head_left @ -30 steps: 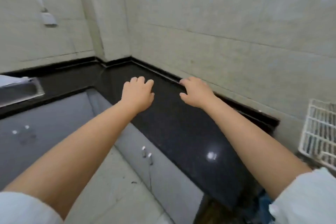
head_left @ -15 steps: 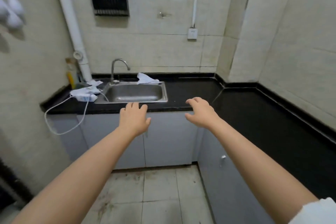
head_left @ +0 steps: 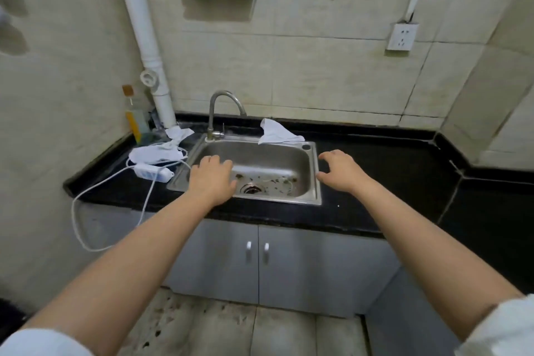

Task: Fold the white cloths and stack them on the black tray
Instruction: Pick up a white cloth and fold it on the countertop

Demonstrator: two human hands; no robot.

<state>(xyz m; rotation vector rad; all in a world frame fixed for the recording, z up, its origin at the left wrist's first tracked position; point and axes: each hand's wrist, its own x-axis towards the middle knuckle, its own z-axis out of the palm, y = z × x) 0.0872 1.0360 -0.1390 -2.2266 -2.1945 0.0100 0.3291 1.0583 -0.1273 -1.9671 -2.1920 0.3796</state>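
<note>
Head view: one white cloth [head_left: 277,132] is draped at the sink's [head_left: 313,182] back rim, another crumpled cloth [head_left: 157,152] lies at the desk's [head_left: 390,170] left end by a power strip [head_left: 153,173], while the left hand [head_left: 212,178] and right hand [head_left: 341,172] are held over the sink, fingers loosely spread, empty.

Sink [head_left: 312,182] set in countertop [head_left: 390,170], one cloth [head_left: 277,133] behind it, another cloth [head_left: 157,153] left, faucet [head_left: 224,113] behind.

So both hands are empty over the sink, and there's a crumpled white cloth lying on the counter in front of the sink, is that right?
Not quite. The head view shows both hands empty, left hand and right hand, over the sink, but the crumpled white cloth lies behind the sink by the wall, not in front of it.
</note>
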